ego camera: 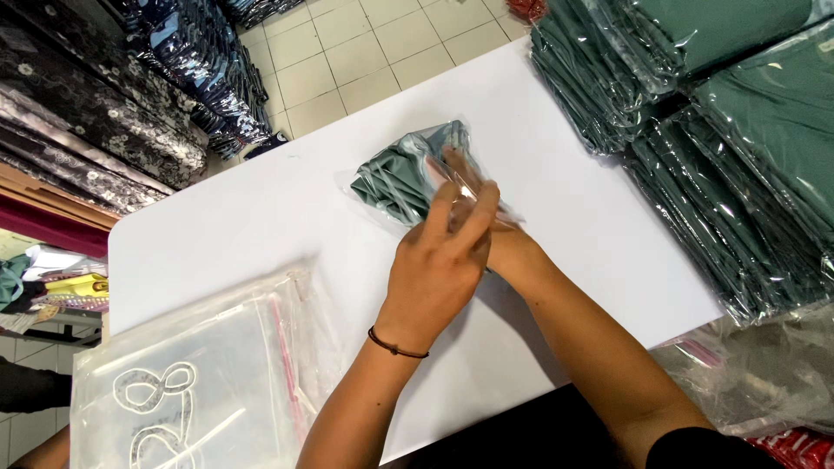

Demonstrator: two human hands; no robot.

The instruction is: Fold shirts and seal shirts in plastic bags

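Note:
A folded dark green cloth (pixel 395 178) lies in a clear plastic bag (pixel 382 204) on the white table (pixel 261 217). My left hand (pixel 434 260) grips the near end of the bag, fingers curled over the plastic. My right hand (pixel 473 187) is mostly hidden behind the left; its fingers reach inside the bag's mouth against the cloth. A thin dark band sits on my left wrist.
Stacks of bagged green cloths (pixel 721 130) fill the table's right side. A pile of empty clear bags (pixel 200 382) lies at the near left. Dark patterned fabric rolls (pixel 95 104) and bagged blue items (pixel 204 61) stand on the tiled floor beyond.

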